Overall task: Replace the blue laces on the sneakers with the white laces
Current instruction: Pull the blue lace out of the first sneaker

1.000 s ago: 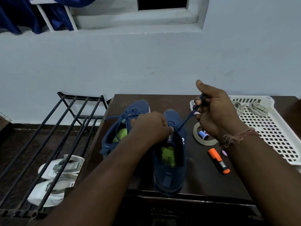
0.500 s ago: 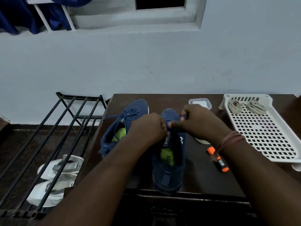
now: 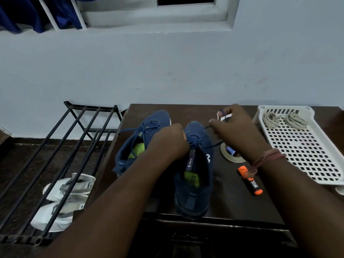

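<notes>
Two navy sneakers sit side by side on a dark wooden table [image 3: 229,198], toes toward the wall. The right sneaker [image 3: 193,175] is nearer the front edge, its heel just at the rim; the left sneaker [image 3: 137,144] sits a bit further back w/ its blue lace still threaded and loose ends trailing left. Both show green insoles.

The left hand [image 3: 167,140] is curled into a fist over the right sneaker's tongue area, fingers hidden from view, apparently gripping the upper near the eyelets; it also covers part of the left sneaker. The right hand [image 3: 236,127] is just right of the shoe's toe, thumb and fingers pinching the blue lace [image 3: 214,145], which runs slack from the eyelets across to that hand. A thread band wraps the right wrist.

Around them: a roll of tape [image 3: 228,155] lies flat just right of the sneaker, partly hidden by the right wrist, w/ a small blue-capped item inside its ring. An orange highlighter [image 3: 250,180] lies nearer the front. A white perforated tray [image 3: 305,155] sits at the table's right end, holding two bundles of white laces [image 3: 284,120] at its far end, well apart from the hands.

Left of the table, a black metal rack [image 3: 61,157] stands on the floor; white sandals [image 3: 67,198] lie under its bars.
</notes>
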The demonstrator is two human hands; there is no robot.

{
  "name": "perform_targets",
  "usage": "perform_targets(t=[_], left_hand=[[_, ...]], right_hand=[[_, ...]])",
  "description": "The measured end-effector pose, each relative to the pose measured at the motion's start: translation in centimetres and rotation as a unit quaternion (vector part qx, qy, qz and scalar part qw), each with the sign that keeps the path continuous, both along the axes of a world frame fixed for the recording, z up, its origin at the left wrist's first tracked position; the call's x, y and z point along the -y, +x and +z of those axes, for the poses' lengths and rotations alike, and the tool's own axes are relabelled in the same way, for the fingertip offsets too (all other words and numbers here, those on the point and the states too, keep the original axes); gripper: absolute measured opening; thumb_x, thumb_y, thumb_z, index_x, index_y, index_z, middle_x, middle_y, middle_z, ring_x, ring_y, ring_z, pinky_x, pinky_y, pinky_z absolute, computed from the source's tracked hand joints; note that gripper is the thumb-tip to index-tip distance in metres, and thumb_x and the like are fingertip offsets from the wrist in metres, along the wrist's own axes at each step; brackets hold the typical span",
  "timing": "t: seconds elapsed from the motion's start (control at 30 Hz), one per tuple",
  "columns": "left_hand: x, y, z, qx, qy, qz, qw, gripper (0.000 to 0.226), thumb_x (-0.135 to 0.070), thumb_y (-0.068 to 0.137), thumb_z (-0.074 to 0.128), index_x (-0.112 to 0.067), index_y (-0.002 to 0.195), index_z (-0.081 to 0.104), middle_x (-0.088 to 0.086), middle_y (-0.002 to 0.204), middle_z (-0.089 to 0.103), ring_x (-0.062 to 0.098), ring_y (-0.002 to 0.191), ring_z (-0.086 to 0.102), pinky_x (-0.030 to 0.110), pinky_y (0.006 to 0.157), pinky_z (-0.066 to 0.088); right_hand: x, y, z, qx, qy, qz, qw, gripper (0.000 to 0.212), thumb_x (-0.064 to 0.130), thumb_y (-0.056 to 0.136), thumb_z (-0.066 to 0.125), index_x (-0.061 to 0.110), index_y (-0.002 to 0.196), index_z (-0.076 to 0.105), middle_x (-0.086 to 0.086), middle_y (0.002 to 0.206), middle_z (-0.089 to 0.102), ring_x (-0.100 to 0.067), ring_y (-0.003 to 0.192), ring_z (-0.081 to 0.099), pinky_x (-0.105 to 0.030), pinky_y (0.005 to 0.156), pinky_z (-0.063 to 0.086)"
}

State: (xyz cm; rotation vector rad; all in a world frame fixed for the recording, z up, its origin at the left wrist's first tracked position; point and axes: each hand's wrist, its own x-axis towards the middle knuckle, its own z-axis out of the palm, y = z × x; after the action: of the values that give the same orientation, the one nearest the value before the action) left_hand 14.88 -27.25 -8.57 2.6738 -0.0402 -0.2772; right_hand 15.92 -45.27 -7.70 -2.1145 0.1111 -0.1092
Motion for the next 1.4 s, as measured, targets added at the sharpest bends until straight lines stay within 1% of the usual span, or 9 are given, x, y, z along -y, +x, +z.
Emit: perform_targets(t=[0.27, 0.43, 0.53, 0.63, 0.73, 0.9, 1.17, 1.3, 1.4], left_hand=[[0.2, 0.4, -0.8, 0.04, 0.002, 0.009, 0.999, 0.01, -0.024, 0.088, 0.063, -0.016, 0.095, 0.061, 0.001, 0.092, 0.065, 0.024, 0.087, 0.061, 0.038, 0.076, 0.052], [-0.7, 0.6, -0.6, 0.019, 0.021, 0.013, 1.0, 0.012, -0.022, 0.089, 0.059, -0.013, 0.095, 0.065, 0.006, 0.095, 0.068, 0.025, 0.086, 0.064, 0.043, 0.083, 0.056], [-0.5, 0.2, -0.8, 0.055, 0.029, -0.016, 0.998, 0.012, -0.018, 0.088, 0.058, -0.019, 0.099, 0.065, 0.006, 0.104, 0.062, 0.027, 0.086, 0.06, 0.043, 0.081, 0.055], [0.0, -0.3, -1.3, 0.084, 0.026, -0.08, 0.993, 0.033, -0.013, 0.087, 0.062, -0.037, 0.107, 0.072, 0.006, 0.11, 0.055, 0.031, 0.094, 0.059, 0.045, 0.082, 0.056], [-0.4, -0.2, -1.3, 0.077, 0.047, -0.097, 0.991, 0.045, -0.01, 0.088, 0.058, -0.042, 0.116, 0.072, 0.006, 0.121, 0.06, 0.031, 0.106, 0.062, 0.047, 0.089, 0.056], [-0.6, 0.0, -1.4, 0.09, 0.067, -0.133, 0.985, 0.04, -0.011, 0.085, 0.062, -0.037, 0.113, 0.073, 0.003, 0.117, 0.062, 0.028, 0.106, 0.059, 0.046, 0.086, 0.056], [1.3, -0.5, -2.2, 0.138, 0.111, -0.145, 0.973, 0.021, -0.046, 0.085, 0.06, -0.03, 0.073, 0.056, -0.006, 0.078, 0.049, 0.017, 0.083, 0.046, 0.035, 0.074, 0.033], [0.3, 0.6, -0.4, 0.054, -0.102, 0.056, 0.992, 0.024, -0.037, 0.094, 0.061, -0.016, 0.082, 0.059, 0.005, 0.078, 0.065, 0.021, 0.074, 0.062, 0.036, 0.068, 0.049], [-1.4, 0.9, 0.9, 0.005, -0.298, 0.205, 0.932, 0.013, -0.017, 0.092, 0.064, -0.012, 0.081, 0.065, 0.019, 0.091, 0.073, 0.025, 0.067, 0.063, 0.037, 0.067, 0.053]], right_hand=[[-2.3, -0.8, -1.8, -0.126, -0.205, 0.136, 0.961, 0.056, 0.041, 0.083, 0.072, 0.012, 0.125, 0.05, -0.01, 0.123, 0.057, -0.027, 0.108, 0.058, -0.033, 0.086, 0.048], [-3.5, -2.9, -1.8, -0.007, -0.329, 0.052, 0.943, 0.072, 0.043, 0.072, 0.077, 0.017, 0.128, 0.039, -0.014, 0.125, 0.038, -0.034, 0.111, 0.044, -0.04, 0.088, 0.044], [-4.2, -3.4, -1.8, 0.033, -0.39, 0.055, 0.918, 0.045, 0.036, 0.082, 0.068, 0.02, 0.116, 0.046, -0.01, 0.117, 0.043, -0.029, 0.106, 0.044, -0.036, 0.082, 0.044], [-3.6, -2.6, -1.4, -0.049, -0.35, 0.155, 0.922, 0.01, 0.02, 0.094, 0.055, 0.011, 0.094, 0.061, -0.007, 0.092, 0.063, -0.026, 0.09, 0.061, -0.027, 0.069, 0.041], [-1.3, -1.2, -1.4, -0.127, -0.321, 0.137, 0.929, 0.021, 0.018, 0.092, 0.058, 0.008, 0.073, 0.061, -0.001, 0.067, 0.057, -0.02, 0.066, 0.058, -0.024, 0.055, 0.038], [0.1, -0.3, -1.9, -0.176, -0.248, 0.142, 0.942, 0.019, 0.019, 0.088, 0.067, 0.005, 0.075, 0.072, -0.011, 0.069, 0.07, -0.028, 0.065, 0.068, -0.04, 0.066, 0.06], [-0.1, -0.1, -1.8, -0.174, -0.227, 0.14, 0.948, 0.015, 0.018, 0.091, 0.063, 0.008, 0.086, 0.073, -0.008, 0.076, 0.071, -0.021, 0.068, 0.068, -0.024, 0.056, 0.051], [-0.1, 0.0, -1.8, -0.192, -0.221, 0.14, 0.946, 0.015, 0.019, 0.092, 0.063, 0.008, 0.088, 0.073, -0.007, 0.077, 0.071, -0.019, 0.066, 0.067, -0.021, 0.054, 0.048], [-0.1, 0.0, -1.7, -0.201, -0.219, 0.138, 0.945, 0.014, 0.019, 0.092, 0.063, 0.008, 0.089, 0.072, -0.006, 0.077, 0.07, -0.017, 0.064, 0.064, -0.019, 0.049, 0.044]])
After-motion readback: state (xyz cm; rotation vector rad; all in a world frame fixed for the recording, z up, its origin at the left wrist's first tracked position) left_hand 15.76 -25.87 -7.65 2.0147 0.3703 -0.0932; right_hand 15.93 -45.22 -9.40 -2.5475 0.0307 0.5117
